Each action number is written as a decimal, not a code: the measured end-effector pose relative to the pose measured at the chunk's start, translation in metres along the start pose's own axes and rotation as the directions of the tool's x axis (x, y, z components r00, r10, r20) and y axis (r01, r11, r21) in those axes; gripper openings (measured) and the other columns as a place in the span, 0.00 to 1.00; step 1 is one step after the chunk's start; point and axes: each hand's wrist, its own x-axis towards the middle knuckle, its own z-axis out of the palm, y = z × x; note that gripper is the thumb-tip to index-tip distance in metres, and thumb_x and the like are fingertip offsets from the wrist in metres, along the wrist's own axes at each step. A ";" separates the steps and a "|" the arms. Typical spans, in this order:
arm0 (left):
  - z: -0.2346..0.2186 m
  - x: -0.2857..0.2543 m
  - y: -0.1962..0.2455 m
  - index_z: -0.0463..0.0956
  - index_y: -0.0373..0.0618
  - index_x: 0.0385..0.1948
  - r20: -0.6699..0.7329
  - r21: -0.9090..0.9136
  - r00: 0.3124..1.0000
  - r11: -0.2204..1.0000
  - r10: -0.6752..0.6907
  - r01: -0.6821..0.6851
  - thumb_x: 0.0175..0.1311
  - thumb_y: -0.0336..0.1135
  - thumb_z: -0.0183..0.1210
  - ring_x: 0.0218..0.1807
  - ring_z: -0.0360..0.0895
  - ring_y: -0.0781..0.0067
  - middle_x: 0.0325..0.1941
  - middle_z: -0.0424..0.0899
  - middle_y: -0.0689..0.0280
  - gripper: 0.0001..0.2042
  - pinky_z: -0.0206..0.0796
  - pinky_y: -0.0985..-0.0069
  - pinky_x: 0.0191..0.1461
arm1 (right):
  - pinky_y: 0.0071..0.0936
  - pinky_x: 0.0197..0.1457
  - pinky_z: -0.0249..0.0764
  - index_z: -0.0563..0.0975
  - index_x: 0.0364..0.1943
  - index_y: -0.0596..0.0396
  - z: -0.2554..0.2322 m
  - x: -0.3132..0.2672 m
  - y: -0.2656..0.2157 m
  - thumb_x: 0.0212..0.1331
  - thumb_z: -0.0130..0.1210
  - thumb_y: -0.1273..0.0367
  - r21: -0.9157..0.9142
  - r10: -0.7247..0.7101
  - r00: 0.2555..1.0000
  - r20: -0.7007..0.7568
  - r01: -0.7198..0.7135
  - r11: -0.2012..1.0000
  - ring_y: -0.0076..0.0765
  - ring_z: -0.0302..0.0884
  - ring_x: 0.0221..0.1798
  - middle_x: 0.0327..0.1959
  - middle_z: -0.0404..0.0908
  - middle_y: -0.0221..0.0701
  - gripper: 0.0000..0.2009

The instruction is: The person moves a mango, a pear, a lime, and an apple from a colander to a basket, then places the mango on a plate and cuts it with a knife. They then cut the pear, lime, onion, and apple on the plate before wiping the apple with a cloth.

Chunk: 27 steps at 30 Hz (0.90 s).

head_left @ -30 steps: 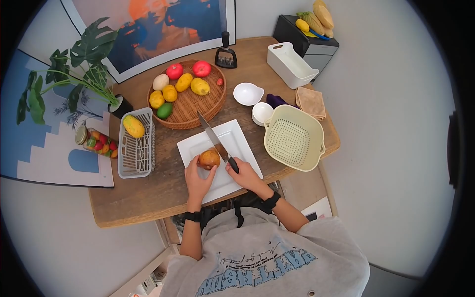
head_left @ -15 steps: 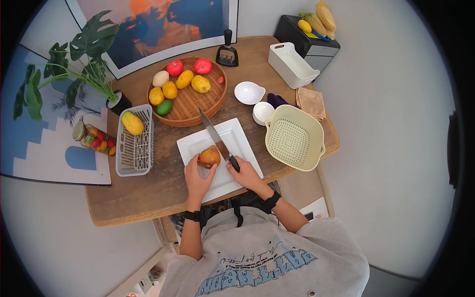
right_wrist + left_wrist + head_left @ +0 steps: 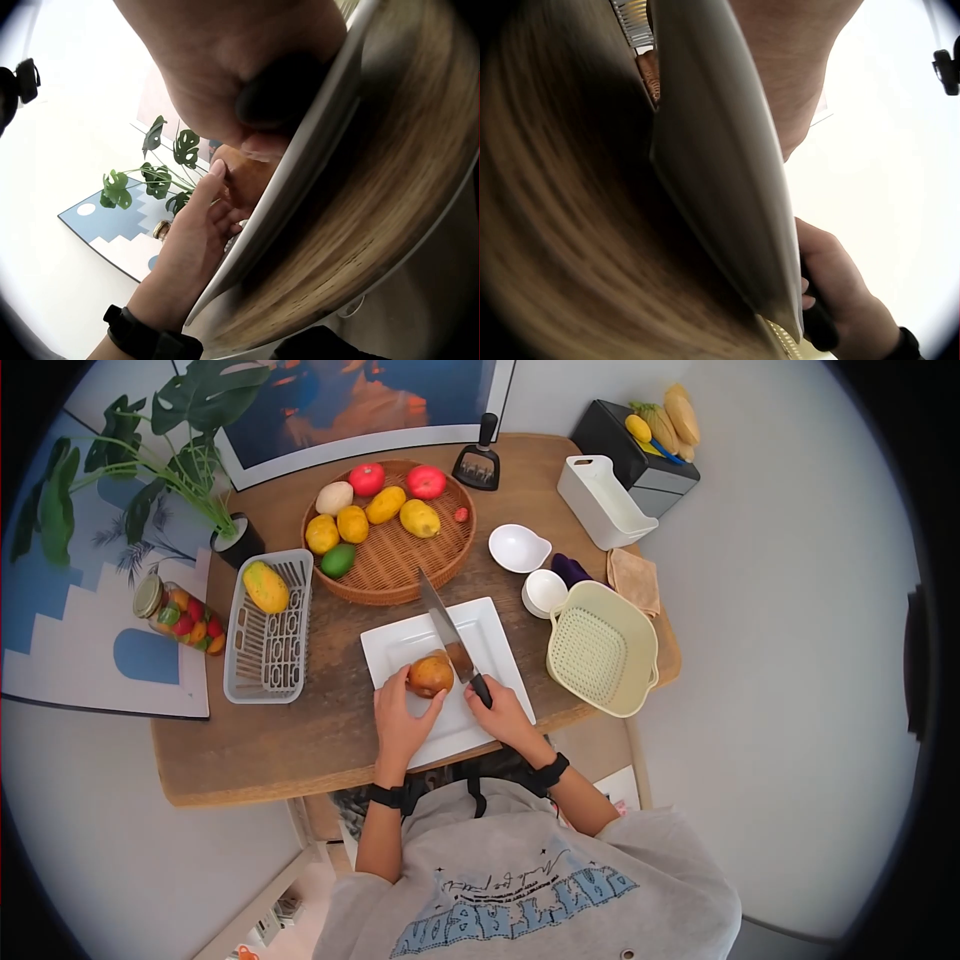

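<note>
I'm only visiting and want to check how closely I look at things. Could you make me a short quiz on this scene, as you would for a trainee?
1. Which of the person's hands holds the knife?
2. True or false: the round brown item lies in the wicker tray.
3. Fill in the colour: the fruit in the grey basket is mostly ___.

Key:
1. The right hand.
2. False; it is at the white plate, where the left hand grips it.
3. Yellow.
</note>
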 end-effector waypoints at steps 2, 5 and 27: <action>0.000 0.001 0.000 0.73 0.34 0.57 -0.003 -0.008 1.000 1.000 -0.004 0.004 0.54 0.44 0.73 0.53 0.78 0.53 0.53 0.81 0.53 0.31 0.64 0.61 0.61 | 0.35 0.38 0.75 0.77 0.40 0.61 0.000 0.000 -0.001 0.66 0.56 0.66 -0.007 0.022 1.000 0.003 -0.022 1.000 0.47 0.82 0.31 0.29 0.82 0.45 0.10; -0.003 0.002 0.002 0.73 0.34 0.56 -0.005 -0.020 1.000 1.000 -0.010 0.010 0.55 0.45 0.72 0.53 0.78 0.51 0.51 0.81 0.51 0.31 0.63 0.61 0.60 | 0.35 0.39 0.75 0.77 0.40 0.60 0.003 0.001 0.001 0.66 0.56 0.66 0.003 0.030 1.000 -0.010 -0.030 1.000 0.45 0.82 0.31 0.29 0.82 0.44 0.10; 0.007 -0.007 0.000 0.73 0.36 0.57 -0.025 0.016 0.998 0.998 -0.060 0.060 0.54 0.44 0.74 0.51 0.78 0.52 0.52 0.82 0.52 0.31 0.65 0.60 0.59 | 0.35 0.34 0.74 0.76 0.40 0.60 -0.005 -0.003 0.005 0.65 0.57 0.66 0.111 -0.120 0.992 0.027 0.116 0.987 0.46 0.79 0.27 0.25 0.80 0.44 0.10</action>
